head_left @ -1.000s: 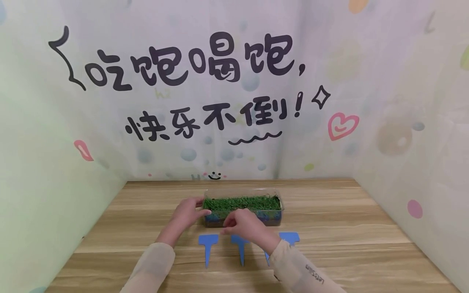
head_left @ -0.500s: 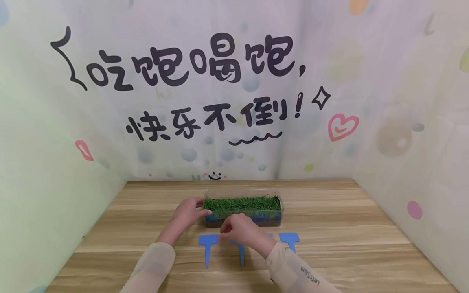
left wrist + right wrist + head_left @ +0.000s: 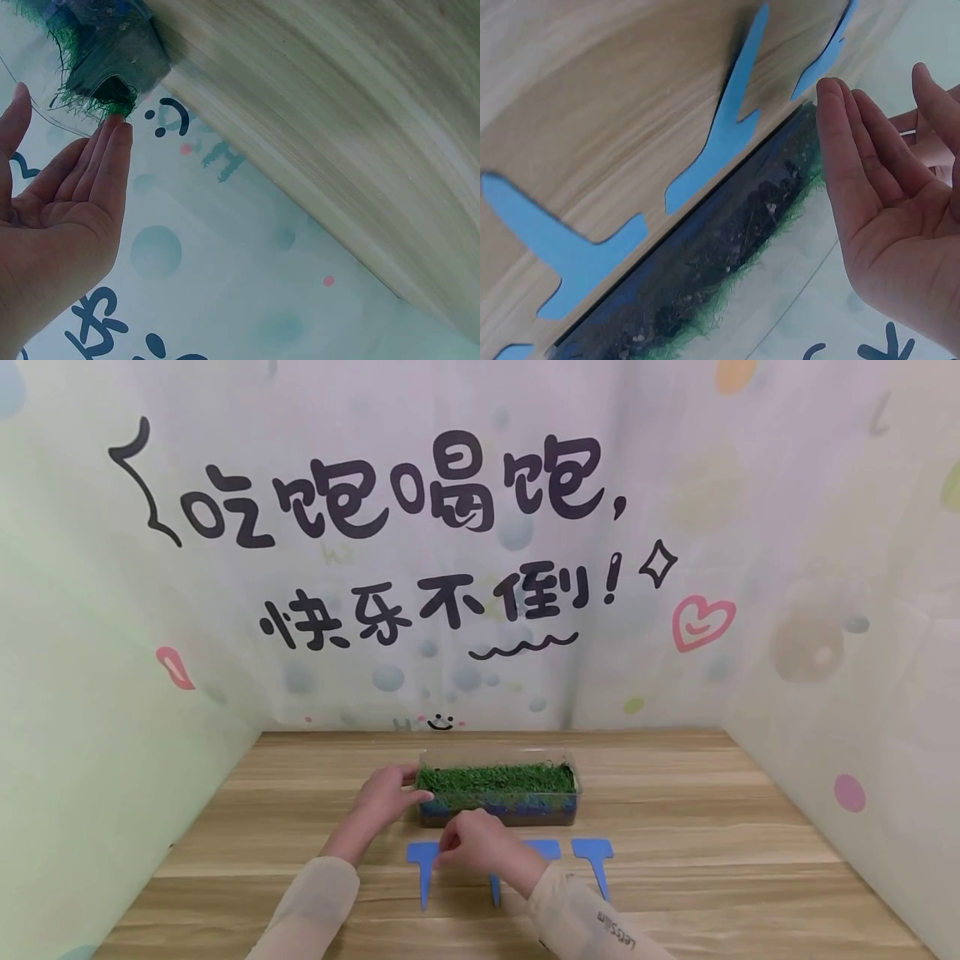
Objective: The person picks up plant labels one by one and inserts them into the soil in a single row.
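In the head view a clear planter box [image 3: 558, 817], with green artificial grass [image 3: 495, 778] on dark and blue filling, stands at the table's back. My left hand [image 3: 385, 795] touches the box's left end, thumb at the front corner; in the left wrist view its fingers look straight. Several blue T-shaped plant labels lie in a row before the box. My right hand [image 3: 483, 843] is over the row, fingertips beside the leftmost label [image 3: 424, 864]. It hides part of the second label [image 3: 495, 889]. Further right lie another label [image 3: 547, 849] and the rightmost label [image 3: 594, 860].
The wooden table [image 3: 712, 860] meets a white backdrop [image 3: 337, 568] printed with black characters behind the box. Side walls of the same white cloth rise left and right.
My right hand has moved left and a little nearer along the row, reaching the leftmost label and uncovering the labels on the right. My left hand has stayed at the box.
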The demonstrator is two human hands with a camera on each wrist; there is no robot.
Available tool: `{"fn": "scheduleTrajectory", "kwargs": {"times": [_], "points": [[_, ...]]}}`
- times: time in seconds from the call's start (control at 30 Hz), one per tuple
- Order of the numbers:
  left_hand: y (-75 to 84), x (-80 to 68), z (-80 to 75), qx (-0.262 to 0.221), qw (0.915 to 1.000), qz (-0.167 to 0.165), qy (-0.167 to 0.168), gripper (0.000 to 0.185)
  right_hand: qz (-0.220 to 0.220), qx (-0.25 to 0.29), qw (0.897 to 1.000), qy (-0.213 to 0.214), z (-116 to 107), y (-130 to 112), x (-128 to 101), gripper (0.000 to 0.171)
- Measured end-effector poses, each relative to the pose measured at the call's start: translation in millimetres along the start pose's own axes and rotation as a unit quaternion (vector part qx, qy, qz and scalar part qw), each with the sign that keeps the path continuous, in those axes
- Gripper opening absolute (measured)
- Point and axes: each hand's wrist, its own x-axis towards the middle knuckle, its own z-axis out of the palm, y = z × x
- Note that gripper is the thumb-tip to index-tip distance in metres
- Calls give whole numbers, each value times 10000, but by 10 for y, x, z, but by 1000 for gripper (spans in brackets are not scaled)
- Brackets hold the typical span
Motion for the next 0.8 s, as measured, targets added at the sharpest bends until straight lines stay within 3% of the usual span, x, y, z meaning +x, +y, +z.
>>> {"fn": "scheduleTrajectory", "kwargs": {"times": [0.27,0.6,0.8], "points": [[-8,-2,5,-37,10000,0,18,61,214,197,9993,-226,83,-39,33,11],[1,7,15,6,10000,36,-10,62,448,70,9988,-195,154,-58,52,15],[-11,14,14,1,10000,47,42,60,522,-385,9979,-79,197,-163,64,22]]}}
